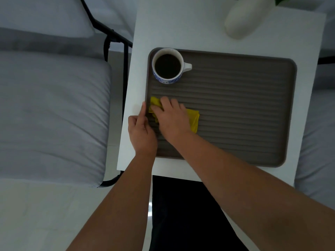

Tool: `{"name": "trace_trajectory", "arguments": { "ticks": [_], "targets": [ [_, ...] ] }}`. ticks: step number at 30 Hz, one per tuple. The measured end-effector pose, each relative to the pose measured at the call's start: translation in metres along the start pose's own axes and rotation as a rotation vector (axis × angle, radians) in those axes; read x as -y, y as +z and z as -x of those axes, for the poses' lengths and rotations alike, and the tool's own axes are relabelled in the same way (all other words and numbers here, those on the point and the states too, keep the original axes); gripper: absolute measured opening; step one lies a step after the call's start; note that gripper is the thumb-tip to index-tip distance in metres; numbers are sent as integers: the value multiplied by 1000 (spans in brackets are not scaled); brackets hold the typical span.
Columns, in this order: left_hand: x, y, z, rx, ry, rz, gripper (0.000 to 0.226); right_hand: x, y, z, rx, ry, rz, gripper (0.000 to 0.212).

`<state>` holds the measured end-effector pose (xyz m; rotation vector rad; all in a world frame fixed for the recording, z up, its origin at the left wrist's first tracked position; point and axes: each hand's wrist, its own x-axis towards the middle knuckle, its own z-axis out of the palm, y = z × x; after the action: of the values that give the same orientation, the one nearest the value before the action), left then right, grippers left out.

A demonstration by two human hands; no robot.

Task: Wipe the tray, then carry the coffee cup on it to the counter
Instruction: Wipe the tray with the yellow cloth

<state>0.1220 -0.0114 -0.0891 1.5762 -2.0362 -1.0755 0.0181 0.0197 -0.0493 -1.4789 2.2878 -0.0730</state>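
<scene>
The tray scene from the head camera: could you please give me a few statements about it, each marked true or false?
1. The right hand presses a yellow cloth onto the tray. True.
2. The coffee cup stands off the tray, on the white table. False: it stands in the tray's far left corner.
3. The left hand rests at the tray's left rim. True.
4. The cup is empty. False: it holds dark coffee.
5. The cup's handle points right. True.
</scene>
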Motion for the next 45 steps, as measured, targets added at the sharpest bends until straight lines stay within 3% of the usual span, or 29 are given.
{"name": "trace_trajectory", "arguments": {
  "ticks": [3,7,14,18,21,27,33,41,45],
  "targets": [
    [0,0,0,-7,-2,8,52,-20,-4,7,12,-25,46,50],
    [-3,0,1,-21,-2,10,50,-74,-2,42,-43,91,95,45],
    [-4,1,1,-37,-7,12,49,-183,-16,131,-87,509,88,54],
    [-3,0,0,-20,-6,7,50,-185,-4,133,-161,700,-80,52],
    [-3,0,0,0,-21,19,52,-141,7,107,-167,613,-221,38],
    [0,-1,-1,9,-2,50,50,-38,15,37,-86,20,-73,44],
    [1,-1,-2,13,-17,70,49,-17,2,14,-6,-159,96,45],
    [-3,0,0,6,-50,54,50,-115,-2,79,-14,29,123,48],
    [-4,-1,-1,13,-52,58,49,-183,-10,134,-101,400,21,53]
  ]
}}
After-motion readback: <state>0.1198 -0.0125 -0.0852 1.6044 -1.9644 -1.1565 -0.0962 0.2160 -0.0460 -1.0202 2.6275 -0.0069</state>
